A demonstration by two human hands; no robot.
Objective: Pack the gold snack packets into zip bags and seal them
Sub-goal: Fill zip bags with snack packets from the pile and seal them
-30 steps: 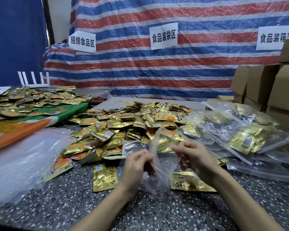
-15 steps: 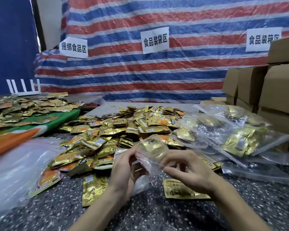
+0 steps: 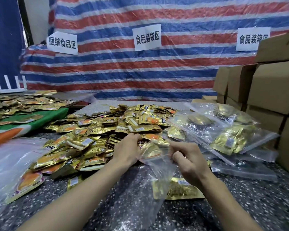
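Fingers (image 3: pixel 179 148) of the right hand (image 3: pixel 191 161) are curled tight, pinching the red-lined mouth of the clear zip bag (image 3: pixel 157 169); the bag body hangs down to the desk (image 3: pixel 240 207). Change from half a second back: both hands were spreading the mouth, now the left hand (image 3: pixel 126 151) has reached forward to the near edge of the gold snack packets (image 3: pixel 107 130). Its fingers are bent down there; whether they grip a packet can't be told, the back of the hand hides it. One gold packet (image 3: pixel 150 151) shows at the bag mouth, inside or behind unclear. Judged: opening done, loading starting, seal not yet. At right lie filled bags (image 3: pixel 227 140); a loose packet (image 3: pixel 178 190) sits under the held bag
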